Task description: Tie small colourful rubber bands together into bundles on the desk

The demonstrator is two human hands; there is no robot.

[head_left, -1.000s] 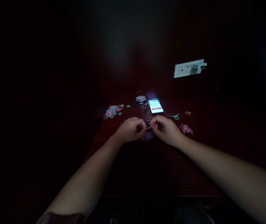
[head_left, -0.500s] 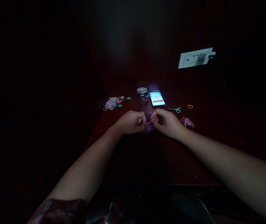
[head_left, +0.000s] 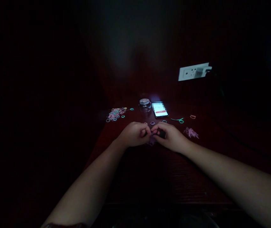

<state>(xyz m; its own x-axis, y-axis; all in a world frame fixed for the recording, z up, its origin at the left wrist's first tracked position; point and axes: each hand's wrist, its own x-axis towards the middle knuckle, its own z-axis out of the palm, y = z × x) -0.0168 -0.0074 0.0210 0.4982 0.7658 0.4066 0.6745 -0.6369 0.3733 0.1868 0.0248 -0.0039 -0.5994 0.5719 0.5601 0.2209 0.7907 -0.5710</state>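
My left hand (head_left: 137, 134) and my right hand (head_left: 170, 136) meet above the table, fingertips almost touching. Both are closed in a pinch on a small thin pale band (head_left: 152, 134), mostly hidden by the fingers. Below the fingertips lies a dim bunch of purple strands (head_left: 151, 142). Just beyond the hands sit a lilac hair tie (head_left: 152, 123) and a green hair tie (head_left: 164, 121). To the right of my right hand is a pile of pinkish-purple strands (head_left: 191, 132).
At the back left is a heap of coloured hair ties (head_left: 116, 114). A lidded clear jar (head_left: 145, 105) stands beside a lit phone (head_left: 160, 110). A green looped piece (head_left: 178, 120) and an orange band (head_left: 192, 117) lie right. A wall socket (head_left: 193, 72) holds a plug.
The view has tilted, so everything sits lower in the picture. My fingertips have come closer together, and the band that showed between them is now mostly covered.
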